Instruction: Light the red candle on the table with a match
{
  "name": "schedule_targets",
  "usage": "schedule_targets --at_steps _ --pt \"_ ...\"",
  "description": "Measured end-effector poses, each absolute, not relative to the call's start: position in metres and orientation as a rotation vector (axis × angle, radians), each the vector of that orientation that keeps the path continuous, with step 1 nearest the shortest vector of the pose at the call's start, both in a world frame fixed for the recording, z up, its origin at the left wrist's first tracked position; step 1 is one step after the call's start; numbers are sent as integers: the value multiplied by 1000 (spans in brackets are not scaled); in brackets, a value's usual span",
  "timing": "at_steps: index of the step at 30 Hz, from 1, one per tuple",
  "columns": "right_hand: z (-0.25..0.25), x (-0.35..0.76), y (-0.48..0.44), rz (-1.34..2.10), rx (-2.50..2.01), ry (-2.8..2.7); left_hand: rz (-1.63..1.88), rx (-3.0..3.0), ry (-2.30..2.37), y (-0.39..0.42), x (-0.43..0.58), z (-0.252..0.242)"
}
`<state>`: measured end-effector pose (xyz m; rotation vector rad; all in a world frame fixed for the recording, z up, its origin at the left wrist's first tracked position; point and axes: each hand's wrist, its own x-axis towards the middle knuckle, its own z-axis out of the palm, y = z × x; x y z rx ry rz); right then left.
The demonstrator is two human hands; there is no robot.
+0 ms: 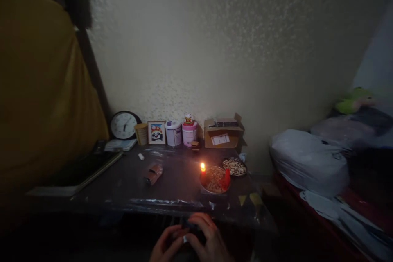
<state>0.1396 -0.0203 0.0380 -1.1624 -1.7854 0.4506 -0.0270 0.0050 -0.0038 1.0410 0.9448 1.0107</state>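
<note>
My left hand and my right hand meet low in front of the table's near edge, fingers curled together around a small dark object that I cannot identify in the dim light. A ring shows on one finger. Above them, on the dark table, a lit red candle stands at the rim of a round plate holding pale sticks. A second dish of sticks lies just behind it.
A small box lies mid-table. Along the wall stand a clock, a framed picture, two tins and a cardboard box. A laptop lies at left. Bags and bedding pile up at right.
</note>
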Motion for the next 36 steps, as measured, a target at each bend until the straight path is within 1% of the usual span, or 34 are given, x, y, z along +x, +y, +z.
schedule_targets --at_steps 4,12,17,22,27,36 --pt "27 147 -17 408 -1204 -1838 1085 1209 929 19 -9 -1" --pt "18 164 -10 286 -1266 -1848 1137 1210 779 36 10 -7" --pt "11 160 -7 225 -1260 -1929 1134 1208 798 28 5 -9" --pt "4 158 -3 172 -1252 -2019 1152 1347 799 17 1 -2" --pt "2 161 -1 116 -1237 -2054 1189 1498 907 14 4 3" --pt "1 160 -1 150 -1291 -2114 1235 1594 917 14 6 -2"
